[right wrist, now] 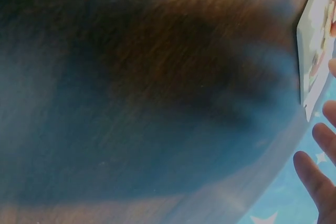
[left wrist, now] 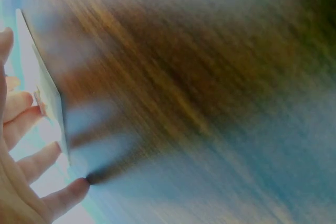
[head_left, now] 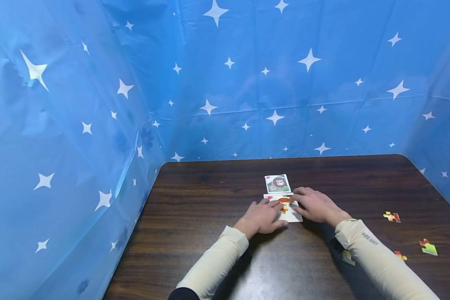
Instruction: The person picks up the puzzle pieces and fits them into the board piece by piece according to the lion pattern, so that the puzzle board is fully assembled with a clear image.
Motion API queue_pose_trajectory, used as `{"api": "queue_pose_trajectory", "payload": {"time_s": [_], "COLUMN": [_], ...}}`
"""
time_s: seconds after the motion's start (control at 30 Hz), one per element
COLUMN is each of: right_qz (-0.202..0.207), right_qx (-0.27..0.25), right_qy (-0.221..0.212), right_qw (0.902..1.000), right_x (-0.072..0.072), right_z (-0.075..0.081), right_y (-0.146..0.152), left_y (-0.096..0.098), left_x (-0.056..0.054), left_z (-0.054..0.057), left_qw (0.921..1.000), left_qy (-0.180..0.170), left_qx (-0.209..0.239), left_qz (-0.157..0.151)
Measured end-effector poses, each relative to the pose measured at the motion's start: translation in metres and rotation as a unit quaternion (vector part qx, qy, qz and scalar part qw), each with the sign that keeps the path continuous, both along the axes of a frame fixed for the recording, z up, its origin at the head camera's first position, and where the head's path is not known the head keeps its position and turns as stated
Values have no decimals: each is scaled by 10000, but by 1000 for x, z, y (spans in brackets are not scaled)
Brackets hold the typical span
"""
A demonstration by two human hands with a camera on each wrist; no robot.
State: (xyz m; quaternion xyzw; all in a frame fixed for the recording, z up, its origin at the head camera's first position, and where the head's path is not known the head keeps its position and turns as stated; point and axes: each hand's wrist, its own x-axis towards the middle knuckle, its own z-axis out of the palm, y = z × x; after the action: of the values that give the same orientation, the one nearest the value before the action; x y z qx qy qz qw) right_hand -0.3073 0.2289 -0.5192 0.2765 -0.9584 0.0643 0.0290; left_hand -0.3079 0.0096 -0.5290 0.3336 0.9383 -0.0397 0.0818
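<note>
A white puzzle board with a red and orange animal picture lies flat on the table. My left hand rests on its left side, fingers stretched and spread, the thumb along the near edge. From the right, my right hand reaches over the board, and its fingertips touch the orange part of the picture. Fingers hide some of that picture. The left wrist view shows the board's edge beside the spread left fingers; in the right wrist view the board stands at the right border near loosely extended fingers.
Just behind the board lies a lion picture card. Loose jigsaw pieces lie to the right: one orange and white, one green and red. Another piece and an orange one show beside the right sleeve.
</note>
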Motion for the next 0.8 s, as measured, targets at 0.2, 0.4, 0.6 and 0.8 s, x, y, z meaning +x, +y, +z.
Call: {"api": "queue_pose_trajectory", "payload": {"time_s": [0.2,0.4,0.6,0.8], "right_qz": [29,97,42,-34], "right_qx": [131,292,197,66], "right_qy": [-51,-126,-40,55], "right_qw": [9999,9994,9998,10000], "right_x": [0,0,1,0], "right_z": [0,-3,-1,4], "right_y": [-3,-4,-1,8], "left_y": [2,4,4,4], "left_x": [-1,-2,-1,-1], "left_z": [0,-1,2,6], "left_qw": [10000,10000,10000,9999], "left_qy": [4,-73,-65,-52], "left_qx": [14,-26,-53,-84], "left_qz": [11,2,-25,-52]}}
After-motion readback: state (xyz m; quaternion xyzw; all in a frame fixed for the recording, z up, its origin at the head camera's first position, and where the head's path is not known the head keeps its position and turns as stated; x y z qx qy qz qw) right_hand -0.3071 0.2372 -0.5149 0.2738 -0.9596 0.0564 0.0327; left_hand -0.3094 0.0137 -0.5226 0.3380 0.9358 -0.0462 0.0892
